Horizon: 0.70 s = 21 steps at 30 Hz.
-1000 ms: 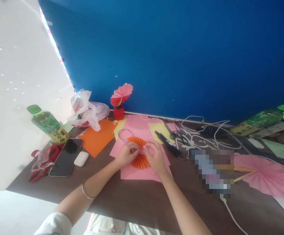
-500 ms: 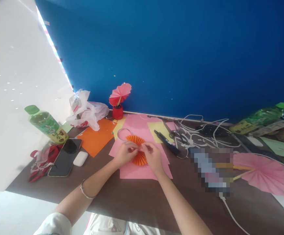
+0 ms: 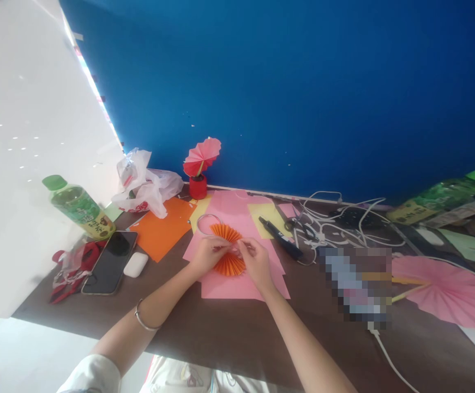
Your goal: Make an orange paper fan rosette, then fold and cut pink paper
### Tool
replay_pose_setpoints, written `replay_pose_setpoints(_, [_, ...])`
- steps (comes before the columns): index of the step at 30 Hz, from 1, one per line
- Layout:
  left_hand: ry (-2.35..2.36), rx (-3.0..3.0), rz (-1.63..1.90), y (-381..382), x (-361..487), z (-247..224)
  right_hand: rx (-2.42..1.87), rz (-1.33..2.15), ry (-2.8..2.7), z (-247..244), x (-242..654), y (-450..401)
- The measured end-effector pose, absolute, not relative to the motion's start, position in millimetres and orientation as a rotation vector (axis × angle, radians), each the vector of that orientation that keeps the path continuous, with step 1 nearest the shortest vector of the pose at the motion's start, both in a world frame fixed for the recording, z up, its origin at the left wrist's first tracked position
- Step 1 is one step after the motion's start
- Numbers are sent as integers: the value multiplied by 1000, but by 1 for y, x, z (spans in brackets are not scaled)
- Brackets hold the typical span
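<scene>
An orange pleated paper fan [image 3: 229, 266] lies over pink paper sheets [image 3: 237, 290] at the middle of the desk, its folds spread above and below my fingers. My left hand [image 3: 209, 254] pinches it near its centre from the left. From the right, my right hand [image 3: 256, 258] pinches at the same centre, fingertips close to the left hand's. What exactly sits between the fingertips is hidden. A ring-shaped bangle [image 3: 198, 225] rests just behind the left hand, and a black pen-like cutter [image 3: 280, 238] lies to the right.
An orange sheet [image 3: 163, 229], a phone [image 3: 110, 262], a white earphone case [image 3: 136, 265] and a green-capped bottle [image 3: 79, 210] stand or lie at left. A pink paper flower in a red pot [image 3: 198, 187] is at the back. Tangled white cables [image 3: 323, 234] and a pink fan [image 3: 445, 289] lie right.
The fingers have shifted slightly at the fan's centre, and the lower orange pleats show a little more towards the left. Otherwise the scene is nearly the same.
</scene>
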<state>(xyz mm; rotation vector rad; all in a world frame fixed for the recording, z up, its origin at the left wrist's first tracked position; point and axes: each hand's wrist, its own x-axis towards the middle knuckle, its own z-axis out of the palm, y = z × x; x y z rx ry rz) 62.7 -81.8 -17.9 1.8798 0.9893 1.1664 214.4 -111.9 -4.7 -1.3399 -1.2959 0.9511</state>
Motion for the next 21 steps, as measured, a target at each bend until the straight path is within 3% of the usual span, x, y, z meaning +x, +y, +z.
replay_pose_setpoints(21, [1151,1670,1136,-82,64,-9,-1297,934,-1341,-10,211,-113])
